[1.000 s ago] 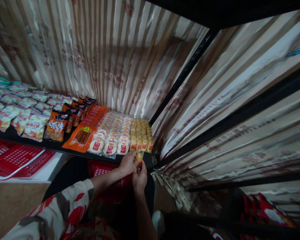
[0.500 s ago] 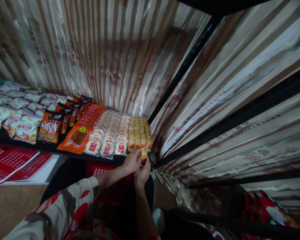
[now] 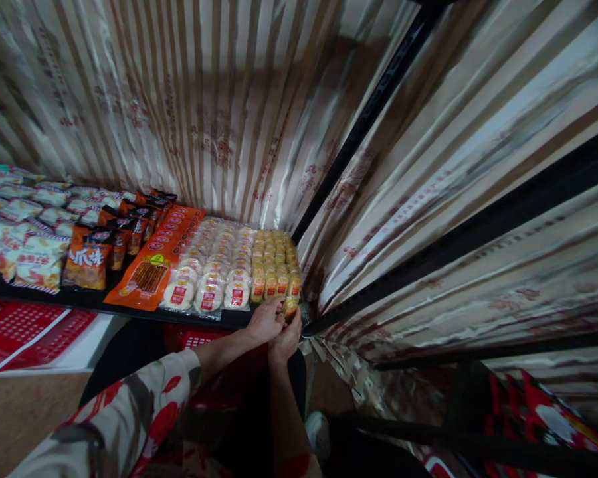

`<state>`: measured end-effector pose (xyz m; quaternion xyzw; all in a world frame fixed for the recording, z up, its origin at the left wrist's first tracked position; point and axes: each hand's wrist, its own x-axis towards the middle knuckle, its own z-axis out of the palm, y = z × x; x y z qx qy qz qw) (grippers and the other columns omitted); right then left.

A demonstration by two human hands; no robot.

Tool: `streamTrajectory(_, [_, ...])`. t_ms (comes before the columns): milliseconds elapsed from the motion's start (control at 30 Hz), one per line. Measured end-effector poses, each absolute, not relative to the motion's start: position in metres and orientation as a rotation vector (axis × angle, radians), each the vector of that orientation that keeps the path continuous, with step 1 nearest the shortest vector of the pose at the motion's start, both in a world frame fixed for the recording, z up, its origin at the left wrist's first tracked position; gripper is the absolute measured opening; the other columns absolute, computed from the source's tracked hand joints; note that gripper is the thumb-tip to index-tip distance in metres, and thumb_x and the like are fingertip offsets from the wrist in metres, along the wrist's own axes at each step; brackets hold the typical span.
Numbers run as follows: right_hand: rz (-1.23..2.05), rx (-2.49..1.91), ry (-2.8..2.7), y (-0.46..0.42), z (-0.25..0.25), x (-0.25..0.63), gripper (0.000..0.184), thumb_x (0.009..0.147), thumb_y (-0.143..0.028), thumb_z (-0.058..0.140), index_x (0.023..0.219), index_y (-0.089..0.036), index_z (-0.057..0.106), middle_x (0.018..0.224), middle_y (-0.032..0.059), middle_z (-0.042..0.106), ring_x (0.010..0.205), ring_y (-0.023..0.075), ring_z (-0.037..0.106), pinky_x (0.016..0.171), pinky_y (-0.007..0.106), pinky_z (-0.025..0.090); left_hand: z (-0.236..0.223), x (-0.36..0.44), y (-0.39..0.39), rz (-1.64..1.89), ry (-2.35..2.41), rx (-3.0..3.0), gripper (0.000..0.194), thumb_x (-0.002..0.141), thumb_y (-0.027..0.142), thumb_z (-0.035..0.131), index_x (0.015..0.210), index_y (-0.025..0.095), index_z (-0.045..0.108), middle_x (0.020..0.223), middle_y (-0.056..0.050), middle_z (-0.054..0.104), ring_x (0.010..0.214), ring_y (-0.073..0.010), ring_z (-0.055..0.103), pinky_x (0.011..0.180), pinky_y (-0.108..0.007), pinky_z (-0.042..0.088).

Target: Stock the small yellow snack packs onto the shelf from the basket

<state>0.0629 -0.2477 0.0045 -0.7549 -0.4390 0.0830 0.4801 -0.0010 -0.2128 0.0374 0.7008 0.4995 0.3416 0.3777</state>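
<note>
At the right front corner of a black shelf [image 3: 239, 319], a small yellow-wrapped snack [image 3: 290, 307] is held between my two hands. My right hand [image 3: 286, 340] grips it from below and the right, fingers closed. From the left, the closed fingers of my left hand [image 3: 266, 321] reach its side; the exact contact is partly hidden. Just behind stand rows of matching yellow-wrapped snacks [image 3: 270, 285]. Left of these lie rows of round white rice crackers [image 3: 209, 293] in clear wrappers with red labels.
An orange stick-snack bag [image 3: 150, 273], brown-orange bags [image 3: 88, 257] and white snack bags [image 3: 42, 259] continue leftward. Red baskets [image 3: 30, 332] sit below. A black metal post [image 3: 359, 133] and rail [image 3: 428, 279] border the right, before striped curtains [image 3: 219, 99]. Red packages [image 3: 543, 411] are lower right.
The view has shifted slightly, so the shelf goods appear a little further left. The yellow-wrapped snack is slightly higher and more upright in my hands, close to the front of its row.
</note>
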Motion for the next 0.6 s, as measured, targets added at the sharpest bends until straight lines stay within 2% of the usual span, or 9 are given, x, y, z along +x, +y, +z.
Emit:
streamTrajectory(100, [0.243, -1.889, -1.046, -0.245, 0.005, 0.066, 0.059, 0.082, -0.034, 0.034, 0.136, -0.012, 0.030, 0.135, 0.0162, 0.040, 0.123, 0.0282, 0.039, 0.096, 0.038, 0.035, 0.038, 0.002, -0.210, 0.836, 1.271, 1.782, 0.046, 0.073, 0.012, 0.046, 0.119, 0.016, 0.050, 0.107, -0.007, 0.061, 0.092, -0.0140, 0.059, 0.090, -0.029, 0.047])
streamTrajectory(200, [0.293, -1.923, -1.025, -0.240, 0.004, 0.069, 0.061, 0.081, -0.033, 0.036, 0.139, -0.020, 0.025, 0.139, 0.0122, 0.037, 0.124, 0.0275, 0.038, 0.096, 0.037, 0.034, 0.038, 0.005, -0.207, 0.821, 1.251, 1.768, 0.047, 0.073, 0.013, 0.047, 0.120, 0.016, 0.048, 0.107, -0.006, 0.062, 0.092, -0.0139, 0.059, 0.089, -0.029, 0.048])
streamTrajectory(433, [0.208, -1.951, -0.970, -0.227, 0.003, 0.069, 0.056, 0.082, -0.026, 0.032, 0.136, -0.013, 0.029, 0.134, 0.0175, 0.041, 0.122, 0.0302, 0.039, 0.095, 0.045, 0.034, 0.036, 0.010, -0.197, 0.804, 1.170, 1.756, 0.050, 0.073, 0.012, 0.048, 0.123, 0.015, 0.046, 0.106, -0.007, 0.063, 0.092, -0.0136, 0.060, 0.084, -0.026, 0.051])
streamTrajectory(600, [0.158, -1.922, -1.002, -0.222, 0.002, 0.070, 0.056, 0.082, -0.024, 0.034, 0.136, -0.012, 0.028, 0.133, 0.0185, 0.040, 0.123, 0.0298, 0.036, 0.098, 0.045, 0.031, 0.035, 0.013, -0.190, 0.777, 1.159, 1.736, 0.054, 0.071, 0.009, 0.047, 0.125, 0.014, 0.044, 0.107, -0.007, 0.062, 0.092, -0.0130, 0.060, 0.084, -0.026, 0.050])
